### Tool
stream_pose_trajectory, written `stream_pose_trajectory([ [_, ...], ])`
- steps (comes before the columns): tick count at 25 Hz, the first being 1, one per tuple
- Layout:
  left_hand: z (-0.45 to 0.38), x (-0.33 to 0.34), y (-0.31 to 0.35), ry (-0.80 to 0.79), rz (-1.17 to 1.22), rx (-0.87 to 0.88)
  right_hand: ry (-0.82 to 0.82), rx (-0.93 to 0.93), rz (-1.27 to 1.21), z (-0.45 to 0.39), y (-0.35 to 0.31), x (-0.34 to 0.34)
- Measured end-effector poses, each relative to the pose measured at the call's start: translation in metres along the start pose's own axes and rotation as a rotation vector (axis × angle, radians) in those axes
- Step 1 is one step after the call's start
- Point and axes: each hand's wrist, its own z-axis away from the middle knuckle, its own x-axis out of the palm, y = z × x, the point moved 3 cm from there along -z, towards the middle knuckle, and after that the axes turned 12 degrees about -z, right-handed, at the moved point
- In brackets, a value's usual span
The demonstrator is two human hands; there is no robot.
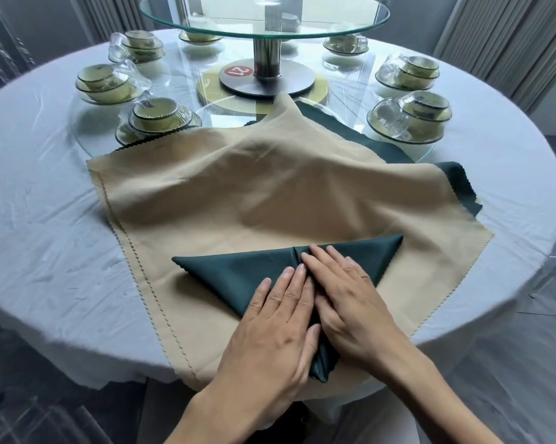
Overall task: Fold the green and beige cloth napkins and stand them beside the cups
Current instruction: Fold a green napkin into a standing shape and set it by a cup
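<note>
I have both palms flat on the green napkin (238, 274), low in the centre of the frame. My left hand (276, 322) and right hand (350, 302) lie side by side with fingers straight, pressing the cloth down rather than gripping it. The napkin is already folded to a triangle with its two flaps meeting at a centre seam, its point toward me. It lies on the beige napkin (254, 193), which is spread open across the desk (46, 251) and not yet folded. I judge I am creasing the fold flat. Next I would fold it further so it can stand, then carry it to the wrapped cups (156, 118) at the upper left, without letting the crease spring open.
</note>
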Motion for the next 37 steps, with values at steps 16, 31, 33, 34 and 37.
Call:
stream_pose_trajectory([
  [16, -0.001, -0.022, -0.029, -0.148, 0.979, -0.118, 0.1, 0.069, 0.198, 0.054, -0.034, 0.025],
  [31, -0.043, -0.032, -0.077, -0.108, 0.222, 0.015, 0.15, 0.069, 0.24, 0.061, -0.032, 0.025],
  [33, -0.067, -0.03, -0.066, -0.169, 0.278, 0.11, 0.14, 0.061, 0.251, 0.061, -0.032, 0.025],
  [34, -0.076, -0.029, -0.065, -0.206, 0.304, 0.133, 0.141, 0.058, 0.253, 0.062, -0.032, 0.025],
  [37, -0.092, -0.027, -0.073, -0.422, 0.627, 0.081, 0.135, 0.069, 0.23, 0.064, -0.031, 0.024],
])
